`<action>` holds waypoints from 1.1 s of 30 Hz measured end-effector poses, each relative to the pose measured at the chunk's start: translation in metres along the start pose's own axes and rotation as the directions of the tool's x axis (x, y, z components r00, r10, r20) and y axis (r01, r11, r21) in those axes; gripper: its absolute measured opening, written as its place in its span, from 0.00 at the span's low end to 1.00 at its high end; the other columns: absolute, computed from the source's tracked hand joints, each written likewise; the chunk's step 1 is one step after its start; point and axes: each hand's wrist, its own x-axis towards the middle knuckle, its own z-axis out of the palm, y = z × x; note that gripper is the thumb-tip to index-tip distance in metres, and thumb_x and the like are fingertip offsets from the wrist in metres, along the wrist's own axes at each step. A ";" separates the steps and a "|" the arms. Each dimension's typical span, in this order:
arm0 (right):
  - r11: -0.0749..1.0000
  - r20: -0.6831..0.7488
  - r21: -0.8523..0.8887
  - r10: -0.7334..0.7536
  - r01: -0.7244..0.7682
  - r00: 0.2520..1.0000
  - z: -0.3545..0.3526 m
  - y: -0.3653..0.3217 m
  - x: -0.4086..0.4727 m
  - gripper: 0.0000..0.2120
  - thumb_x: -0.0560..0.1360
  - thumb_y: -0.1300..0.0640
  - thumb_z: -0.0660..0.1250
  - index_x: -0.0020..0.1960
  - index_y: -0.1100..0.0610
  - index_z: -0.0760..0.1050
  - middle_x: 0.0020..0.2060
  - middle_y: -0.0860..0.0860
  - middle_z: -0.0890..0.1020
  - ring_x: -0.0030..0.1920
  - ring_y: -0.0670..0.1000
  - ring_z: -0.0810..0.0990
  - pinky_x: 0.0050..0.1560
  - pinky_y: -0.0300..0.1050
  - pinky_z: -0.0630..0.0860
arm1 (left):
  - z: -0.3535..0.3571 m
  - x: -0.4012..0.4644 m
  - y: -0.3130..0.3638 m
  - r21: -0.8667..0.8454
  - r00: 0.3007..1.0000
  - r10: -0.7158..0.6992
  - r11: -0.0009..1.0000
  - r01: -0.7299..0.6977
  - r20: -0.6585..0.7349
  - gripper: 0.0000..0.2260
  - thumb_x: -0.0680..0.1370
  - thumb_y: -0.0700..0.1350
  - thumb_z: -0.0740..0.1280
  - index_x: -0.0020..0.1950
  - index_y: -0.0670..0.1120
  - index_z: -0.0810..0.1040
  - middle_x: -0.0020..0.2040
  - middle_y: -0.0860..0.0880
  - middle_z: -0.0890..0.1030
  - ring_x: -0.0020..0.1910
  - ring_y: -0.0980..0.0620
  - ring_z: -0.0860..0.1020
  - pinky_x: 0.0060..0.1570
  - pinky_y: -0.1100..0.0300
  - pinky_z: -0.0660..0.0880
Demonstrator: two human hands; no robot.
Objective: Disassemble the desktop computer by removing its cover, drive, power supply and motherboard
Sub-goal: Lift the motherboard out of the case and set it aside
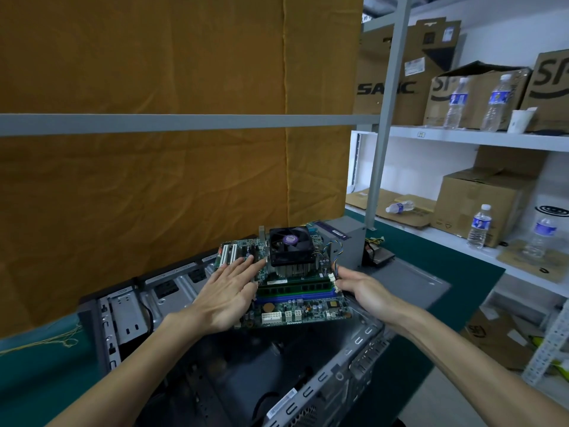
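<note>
The green motherboard (295, 312), with its black fan and heatsink (291, 246), is lifted above the open grey computer case (129, 312). My left hand (229, 292) lies flat with straight fingers on the board's left side, fingertips near the fan. My right hand (358, 289) grips the board's right edge, fingers curled beside the white connector and coloured fan wires. The case interior below looks dark and mostly bare. A grey power supply (348, 241) stands behind the board, and the flat grey cover panel (409, 282) lies to the right.
The case sits on a green mat (431, 251) on the table. An orange cloth hangs behind a grey rail (184, 123). Shelves on the right hold cardboard boxes (480, 204), water bottles (478, 226) and a paper cup (522, 120). A dark drive-like part (377, 252) with wires lies behind the cover.
</note>
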 end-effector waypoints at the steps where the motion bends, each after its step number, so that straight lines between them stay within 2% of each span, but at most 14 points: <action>1: 1.000 -0.001 0.027 0.008 -0.008 1.000 -0.001 0.000 0.000 0.26 0.85 0.61 0.57 0.82 0.57 0.57 0.80 0.49 0.61 0.79 0.49 0.59 0.77 0.44 0.53 | 0.000 0.000 0.000 -0.010 1.000 0.001 1.000 -0.001 0.005 0.23 0.87 0.50 0.45 0.83 0.59 0.46 0.83 0.55 0.44 0.81 0.57 0.41 0.76 0.58 0.36; 6: 0.996 -0.006 0.088 0.020 -0.019 1.000 -0.004 -0.003 -0.001 0.28 0.84 0.60 0.61 0.82 0.54 0.58 0.79 0.50 0.64 0.78 0.51 0.62 0.78 0.49 0.56 | -0.005 0.002 0.001 -0.068 1.000 -0.001 0.998 0.002 0.012 0.23 0.87 0.50 0.47 0.82 0.60 0.47 0.83 0.56 0.45 0.81 0.58 0.41 0.78 0.56 0.37; 8: 1.000 -0.131 0.014 0.000 0.002 0.991 -0.003 -0.004 -0.004 0.26 0.83 0.57 0.64 0.79 0.54 0.62 0.74 0.52 0.70 0.72 0.52 0.70 0.74 0.51 0.63 | -0.006 0.001 0.003 -0.108 1.000 -0.011 0.994 0.012 0.018 0.24 0.86 0.52 0.48 0.83 0.60 0.49 0.83 0.55 0.47 0.81 0.57 0.42 0.78 0.54 0.39; 9: 0.995 -0.266 -0.061 -0.095 0.081 0.959 -0.001 -0.002 -0.009 0.24 0.82 0.55 0.67 0.75 0.54 0.65 0.69 0.52 0.74 0.66 0.50 0.73 0.71 0.51 0.67 | -0.008 0.001 0.002 -0.146 1.000 -0.018 0.989 0.020 0.015 0.25 0.85 0.54 0.48 0.83 0.60 0.50 0.83 0.54 0.49 0.82 0.55 0.44 0.78 0.52 0.41; 11: 0.869 -0.414 -0.376 -0.468 0.321 0.781 0.001 0.000 -0.017 0.16 0.79 0.54 0.71 0.64 0.52 0.71 0.58 0.45 0.76 0.58 0.46 0.74 0.63 0.47 0.72 | -0.014 0.002 0.004 -0.294 0.999 -0.043 0.955 0.039 -0.009 0.30 0.79 0.58 0.50 0.82 0.60 0.53 0.82 0.51 0.57 0.80 0.50 0.54 0.78 0.46 0.51; 13: 0.671 -0.221 -0.583 -0.674 0.458 0.705 0.003 -0.001 -0.018 0.11 0.77 0.51 0.73 0.58 0.50 0.77 0.52 0.41 0.73 0.55 0.44 0.72 0.59 0.43 0.70 | -0.019 0.008 0.007 -0.465 0.994 -0.088 0.884 0.045 -0.071 0.31 0.77 0.60 0.52 0.80 0.58 0.57 0.79 0.49 0.65 0.75 0.48 0.65 0.74 0.43 0.62; 15: 0.645 -0.082 -0.598 -0.640 0.476 0.764 0.003 -0.008 -0.012 0.10 0.76 0.47 0.73 0.55 0.49 0.81 0.50 0.41 0.73 0.54 0.44 0.71 0.58 0.43 0.71 | -0.021 0.019 0.013 -0.547 0.983 -0.115 0.837 0.019 -0.141 0.28 0.79 0.59 0.55 0.79 0.55 0.60 0.76 0.50 0.68 0.71 0.50 0.69 0.70 0.46 0.68; 18: 0.658 -0.085 -0.539 -0.664 0.526 0.743 -0.001 -0.018 -0.002 0.05 0.74 0.50 0.77 0.45 0.51 0.85 0.45 0.42 0.77 0.50 0.45 0.72 0.53 0.45 0.72 | -0.020 0.038 0.023 -0.624 0.981 -0.110 0.782 -0.013 -0.159 0.23 0.84 0.57 0.56 0.79 0.53 0.61 0.74 0.53 0.69 0.70 0.53 0.69 0.67 0.54 0.68; 22: 0.741 -0.079 -0.373 -0.625 0.559 0.776 -0.018 -0.026 0.006 0.02 0.76 0.52 0.75 0.45 0.47 0.83 0.42 0.41 0.81 0.47 0.44 0.77 0.49 0.38 0.73 | -0.021 0.066 0.030 -0.714 0.974 -0.164 0.700 0.004 -0.155 0.23 0.86 0.58 0.55 0.78 0.51 0.64 0.70 0.57 0.68 0.65 0.59 0.67 0.59 0.63 0.63; 25: 0.809 -0.306 -0.118 -0.581 0.575 0.754 -0.049 -0.027 0.023 0.03 0.76 0.58 0.74 0.47 0.51 0.83 0.40 0.46 0.85 0.39 0.43 0.81 0.41 0.33 0.75 | -0.024 0.090 0.033 -0.792 0.963 -0.226 0.610 0.020 -0.149 0.19 0.86 0.55 0.55 0.74 0.49 0.72 0.70 0.55 0.71 0.65 0.60 0.68 0.62 0.62 0.62; 27: 0.859 -0.460 0.044 -0.436 0.511 0.773 -0.074 -0.017 0.047 0.03 0.76 0.60 0.74 0.47 0.54 0.84 0.38 0.50 0.86 0.34 0.43 0.80 0.36 0.33 0.76 | -0.020 0.099 0.035 -0.842 0.960 -0.241 0.540 0.012 -0.140 0.15 0.86 0.52 0.57 0.66 0.49 0.78 0.66 0.56 0.74 0.63 0.61 0.72 0.62 0.63 0.66; 29: 0.913 -0.542 0.174 -0.224 0.369 0.810 -0.093 0.000 0.084 0.01 0.76 0.60 0.75 0.46 0.56 0.85 0.35 0.53 0.85 0.31 0.43 0.79 0.34 0.34 0.76 | -0.012 0.105 0.035 -0.869 0.956 -0.266 0.494 0.027 -0.121 0.10 0.85 0.50 0.62 0.60 0.51 0.81 0.62 0.52 0.79 0.60 0.55 0.78 0.64 0.55 0.74; 31: 0.936 -0.569 0.281 -0.015 0.211 0.823 -0.103 0.018 0.123 0.03 0.75 0.60 0.76 0.47 0.60 0.86 0.34 0.54 0.84 0.30 0.44 0.77 0.34 0.37 0.76 | -0.007 0.106 0.033 -0.880 0.950 -0.293 0.473 0.045 -0.109 0.06 0.83 0.49 0.65 0.57 0.53 0.81 0.58 0.47 0.83 0.57 0.47 0.82 0.62 0.45 0.78; 33: 0.939 -0.540 0.333 0.113 0.089 0.834 -0.103 0.036 0.158 0.04 0.74 0.61 0.76 0.47 0.62 0.86 0.33 0.53 0.83 0.29 0.45 0.76 0.33 0.39 0.75 | -0.005 0.104 0.030 -0.893 0.948 -0.304 0.446 0.056 -0.093 0.06 0.83 0.50 0.66 0.56 0.54 0.81 0.55 0.48 0.84 0.53 0.48 0.84 0.59 0.44 0.80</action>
